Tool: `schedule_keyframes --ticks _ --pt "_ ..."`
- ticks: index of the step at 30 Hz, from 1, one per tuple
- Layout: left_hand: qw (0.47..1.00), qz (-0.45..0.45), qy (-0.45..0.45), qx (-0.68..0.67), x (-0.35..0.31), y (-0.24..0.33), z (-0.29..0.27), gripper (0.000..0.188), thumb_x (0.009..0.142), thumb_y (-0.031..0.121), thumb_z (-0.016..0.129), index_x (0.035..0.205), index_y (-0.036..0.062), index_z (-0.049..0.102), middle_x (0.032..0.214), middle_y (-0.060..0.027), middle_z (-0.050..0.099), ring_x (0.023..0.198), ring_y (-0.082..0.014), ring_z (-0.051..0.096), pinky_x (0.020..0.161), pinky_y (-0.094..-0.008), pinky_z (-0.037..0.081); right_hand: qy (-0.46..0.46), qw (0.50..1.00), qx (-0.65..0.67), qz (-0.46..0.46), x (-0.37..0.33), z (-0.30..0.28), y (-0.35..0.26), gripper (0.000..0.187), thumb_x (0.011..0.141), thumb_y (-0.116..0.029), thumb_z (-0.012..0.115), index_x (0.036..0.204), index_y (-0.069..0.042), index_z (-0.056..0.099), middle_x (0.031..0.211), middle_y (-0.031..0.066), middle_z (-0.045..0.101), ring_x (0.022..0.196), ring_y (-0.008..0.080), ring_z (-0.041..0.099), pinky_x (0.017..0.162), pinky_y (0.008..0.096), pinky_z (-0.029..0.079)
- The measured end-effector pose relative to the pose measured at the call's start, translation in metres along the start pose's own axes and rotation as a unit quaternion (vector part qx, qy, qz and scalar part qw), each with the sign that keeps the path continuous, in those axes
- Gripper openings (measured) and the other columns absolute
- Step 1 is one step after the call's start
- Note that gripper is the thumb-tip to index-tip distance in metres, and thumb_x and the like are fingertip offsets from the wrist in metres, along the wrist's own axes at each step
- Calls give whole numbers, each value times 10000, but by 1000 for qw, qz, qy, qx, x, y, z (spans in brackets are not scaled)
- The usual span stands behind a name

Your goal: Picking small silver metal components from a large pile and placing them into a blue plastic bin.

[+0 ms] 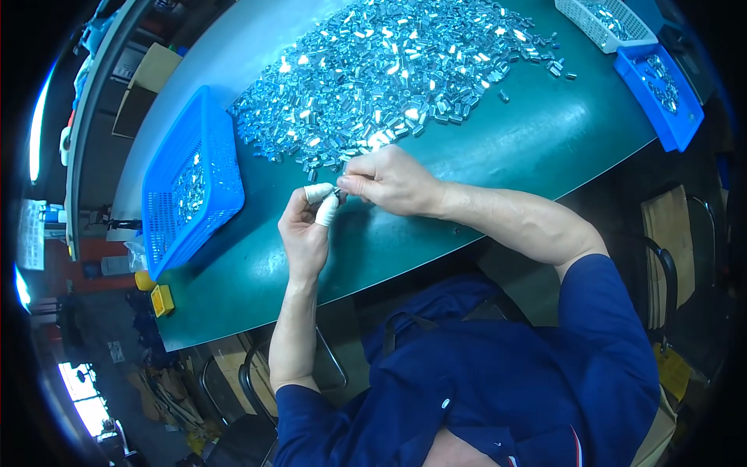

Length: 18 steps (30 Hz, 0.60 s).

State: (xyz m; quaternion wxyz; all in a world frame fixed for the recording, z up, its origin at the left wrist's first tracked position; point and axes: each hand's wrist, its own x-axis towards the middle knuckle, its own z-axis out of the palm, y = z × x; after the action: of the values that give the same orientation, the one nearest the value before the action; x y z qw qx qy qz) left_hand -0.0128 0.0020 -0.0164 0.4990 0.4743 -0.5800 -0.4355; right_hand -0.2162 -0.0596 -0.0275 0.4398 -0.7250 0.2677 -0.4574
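Note:
My left hand (306, 226), with white tape or finger cots on its thumb and forefinger, pinches a small dark metal piece (337, 191). Right beside it, my right hand (395, 181) is closed with thumb and fingertips together at the same piece. Whatever else its fingers grip is too small to make out. Both hands are held above the green tabletop (405, 249), just on the near side of a wide pile of small shiny metal pieces (373, 78). A few loose pieces lie at the pile's near edge, close to my fingertips.
On the left stands a blue plastic basket (226, 167) with metal pieces inside, and a small yellow box (162, 300) sits near the table corner. At the far right are a white basket (599, 31) and a blue tray (677, 132), both holding pieces. Chairs (661, 288) flank me.

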Motion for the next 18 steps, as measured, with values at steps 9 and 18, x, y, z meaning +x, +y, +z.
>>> schedule_keyframes --ticks 9,18 --pt "943 158 42 290 14 36 -29 123 912 22 755 1029 13 720 999 -71 738 933 -136 682 845 -297 547 6 968 161 194 2 -7 -9 487 1046 -401 579 711 -61 675 613 -1 612 541 61 537 495 251 416" --pt "831 201 141 498 46 63 -90 177 905 134 758 1051 41 721 1065 -126 702 1025 -315 661 895 -411 522 80 962 186 181 4 -15 0 413 1041 -344 592 803 -21 689 678 19 651 639 83 602 585 264 472"
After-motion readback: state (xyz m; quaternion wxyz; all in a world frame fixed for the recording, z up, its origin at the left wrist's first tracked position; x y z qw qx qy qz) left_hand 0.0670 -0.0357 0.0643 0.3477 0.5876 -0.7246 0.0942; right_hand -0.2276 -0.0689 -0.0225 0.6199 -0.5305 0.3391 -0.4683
